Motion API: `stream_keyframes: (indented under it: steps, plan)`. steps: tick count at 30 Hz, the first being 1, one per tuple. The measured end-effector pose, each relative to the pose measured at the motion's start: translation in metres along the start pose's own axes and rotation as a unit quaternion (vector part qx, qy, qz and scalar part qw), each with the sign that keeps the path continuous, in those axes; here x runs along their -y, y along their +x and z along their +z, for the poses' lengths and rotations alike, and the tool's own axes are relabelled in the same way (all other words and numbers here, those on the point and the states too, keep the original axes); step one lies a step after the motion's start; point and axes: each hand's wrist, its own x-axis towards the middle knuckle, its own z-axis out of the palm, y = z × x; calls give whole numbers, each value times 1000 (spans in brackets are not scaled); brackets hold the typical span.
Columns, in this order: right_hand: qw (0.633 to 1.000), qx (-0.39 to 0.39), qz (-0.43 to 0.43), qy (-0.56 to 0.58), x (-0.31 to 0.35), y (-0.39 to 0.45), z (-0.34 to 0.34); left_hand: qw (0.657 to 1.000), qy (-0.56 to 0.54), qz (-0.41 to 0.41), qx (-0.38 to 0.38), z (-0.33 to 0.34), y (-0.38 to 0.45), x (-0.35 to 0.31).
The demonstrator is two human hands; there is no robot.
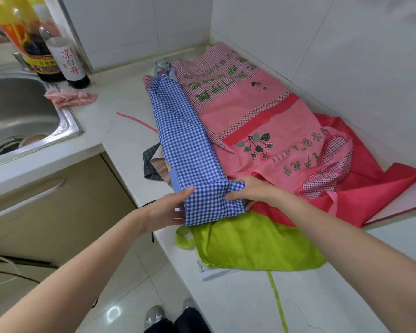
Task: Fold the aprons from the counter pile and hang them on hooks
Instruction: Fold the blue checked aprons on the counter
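White tiled walls and a pale stone counter (120, 131) fill the head view; a steel sink (22, 111) sits at left, with sauce bottles (46, 61) behind it at upper left and a crumpled pink rag (70, 97) on the rim beside them.

Pile of aprons, centre to right of frame, lying on the counter:
- blue gingham apron (185, 143), already folded lengthwise into a long narrow strip running from upper centre down toward the person, on top of the pile;
- pink printed apron (262, 121) just right of it, spread flat, green lettering;
- red apron (370, 188) underneath at right, lime green apron (255, 243) underneath at the near edge, hanging partly over the counter front;
- dark striped cloth (151, 164) peeking out at left of the blue strip.

Step in hand, as judged: folding the first apron, the blue one. No hooks in frame.

Hands: left hand (168, 207) comes in from lower left, fingers under the near end of the blue strip, thumb on top, pinching its left edge. Right hand (247, 191) comes in from lower right, fingers curled around a bunched fold at the strip's right edge. Both forearms extended, near end of the strip raised slightly off the pile.

Next move, as judged: carry the near end up and over toward the far end to halve the strip, keeping edges aligned. Risk: the aprons beneath may drag along.
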Motion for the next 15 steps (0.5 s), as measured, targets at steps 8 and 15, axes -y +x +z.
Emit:
stream_keyframes:
  steps: [8,15]
  plan:
    - [944,-277,-59,-171,1,15,37,966,76,21,-248,24,18,6]
    - [907,-328,-29,-264,-10,22,53,908,282,47,-306,9,14,-9]
